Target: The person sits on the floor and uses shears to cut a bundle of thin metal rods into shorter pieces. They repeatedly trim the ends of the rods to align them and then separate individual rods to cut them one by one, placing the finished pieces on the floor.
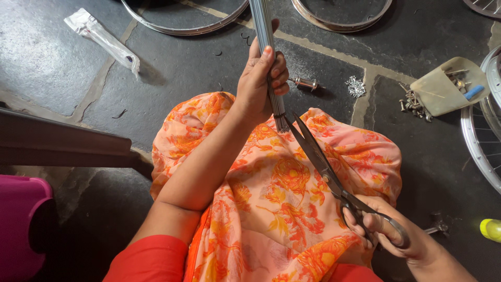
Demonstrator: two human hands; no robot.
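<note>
Spokes (pixel 266 47), bundled, stand upright over the lap's orange cloth (pixel 276 209), clamped in the left hand (pixel 258 78). Scissors (pixel 318 156), gripped by the right hand (pixel 383 230), touch the bundle's lower tie; snipping seems underway, calling for steadiness.

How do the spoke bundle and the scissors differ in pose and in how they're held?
The spoke bundle stands nearly upright, gripped by the left hand; the scissors lie slanted, held by the right hand through the handle loops. The bundle is many thin rods packed together; the scissors are two broad blades, slightly parted. Both are grey metal and meet at the bundle's lower end.
</note>
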